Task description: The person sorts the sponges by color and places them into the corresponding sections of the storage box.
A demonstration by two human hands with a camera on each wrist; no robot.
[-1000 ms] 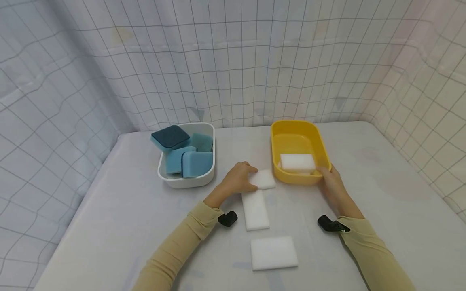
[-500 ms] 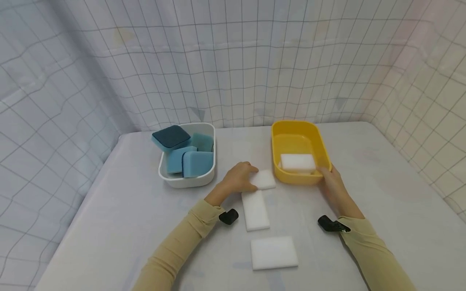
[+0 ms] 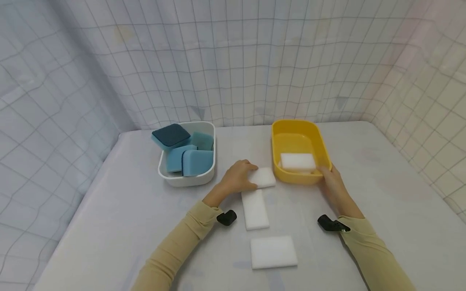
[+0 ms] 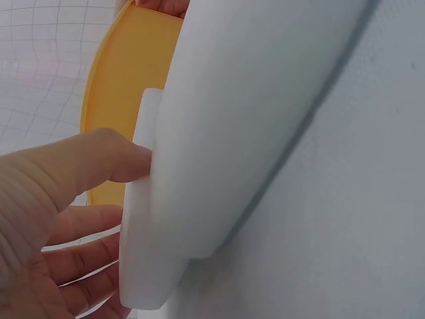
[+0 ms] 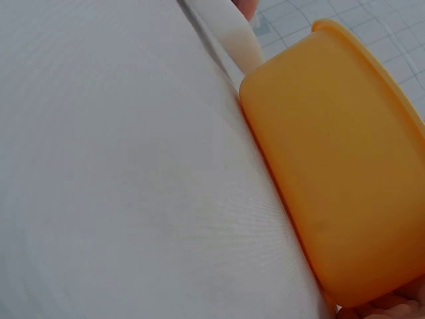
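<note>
My left hand (image 3: 238, 178) pinches a flat white sponge (image 3: 263, 178) between thumb and fingers, just left of the yellow container. In the left wrist view the thumb presses this sponge (image 4: 136, 246) while the fingers lie along its other side. A second white sponge (image 3: 255, 210) lies just below it on the table, its far end close to the pinched one. My right hand (image 3: 333, 186) grips the near right corner of the yellow container (image 3: 291, 178), thumb over the rim. Inside the container's near end rests a white sponge (image 3: 297, 161), with part of another under it.
At the back left stands a white container (image 3: 189, 182) piled with several blue sponges; one with a dark scouring pad (image 3: 172, 136) overhangs its rim. Another white sponge (image 3: 274, 252) lies near the front. Grid-patterned curtains (image 3: 240, 64) hang behind and on both sides.
The pinched sponge has shifted slightly toward my left hand, and its left side seems a little raised. My right hand and the yellow container have stayed in place.
</note>
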